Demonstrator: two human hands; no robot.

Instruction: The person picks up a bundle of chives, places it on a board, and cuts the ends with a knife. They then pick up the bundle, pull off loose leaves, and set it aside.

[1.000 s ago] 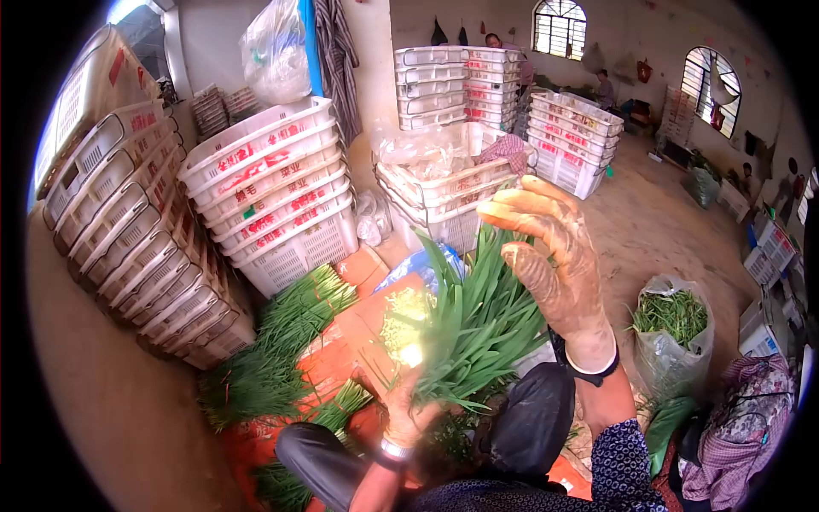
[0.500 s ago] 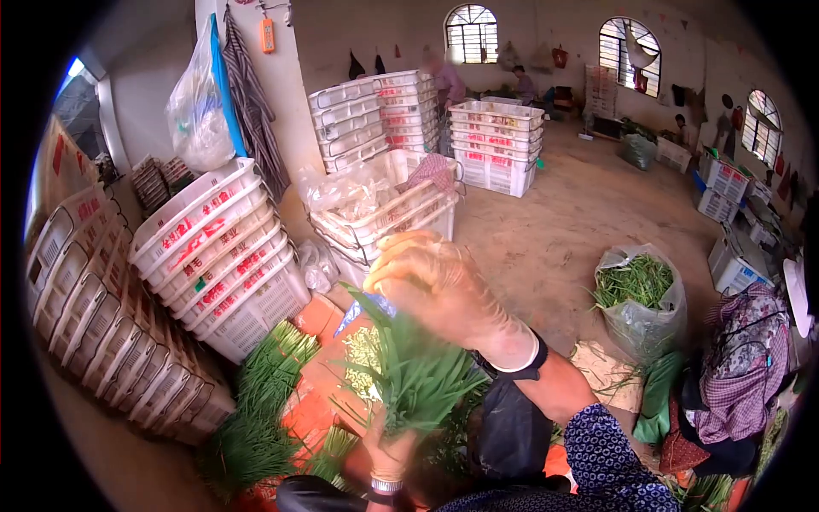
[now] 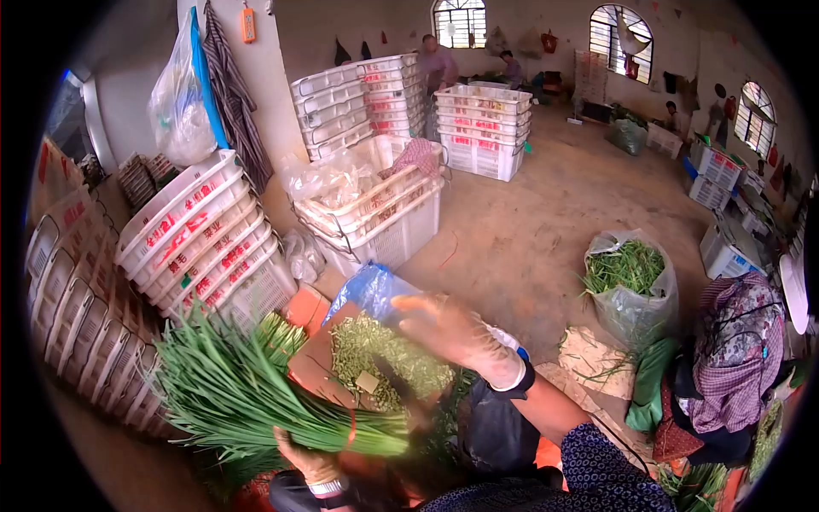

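In the head view my left hand [image 3: 307, 461] is closed round a thick bunch of green chives [image 3: 256, 388]. The bunch lies sideways, leaf tips to the left and pale stem ends to the right, with a narrow red band [image 3: 351, 429] round it near the stems. My gloved right hand [image 3: 452, 337] hovers over a board [image 3: 320, 363] heaped with short cut green pieces [image 3: 363, 341]. Its fingers are stretched apart, holding nothing visible, and slightly blurred. A dark, blurred strip below that hand cannot be made out.
Stacked white crates [image 3: 205, 230] rise at the left. A crate with plastic bags [image 3: 367, 209] stands ahead. To the right are a clear bag of greens [image 3: 631, 277] and piled clothes [image 3: 738, 358]. Several people work far back, one standing [image 3: 438, 64].
The bunch has swung from upright before me to lying leftward, its red band now showing. My right hand has come down, its fingers opening out. The view has shifted slightly.
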